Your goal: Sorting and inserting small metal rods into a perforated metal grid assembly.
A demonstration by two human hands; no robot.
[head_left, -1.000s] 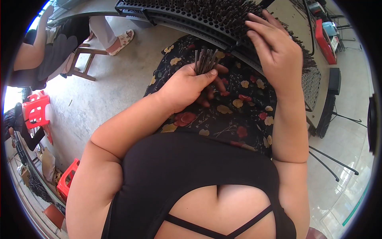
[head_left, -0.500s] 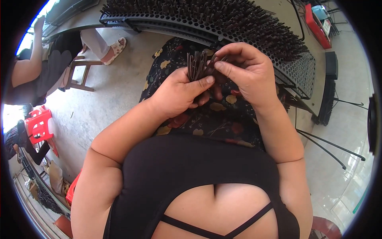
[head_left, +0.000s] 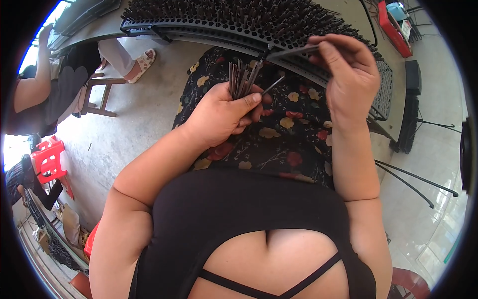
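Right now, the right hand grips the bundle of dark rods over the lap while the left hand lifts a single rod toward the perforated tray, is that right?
Not quite: the hands are swapped. In the head view, the left hand grips the bundle of dark rods over the lap, while the right hand lifts a single rod toward the perforated tray.

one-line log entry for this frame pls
left hand: grips bundle of dark rods | right hand: pinches single rod at perforated tray | tray: densely filled with rods
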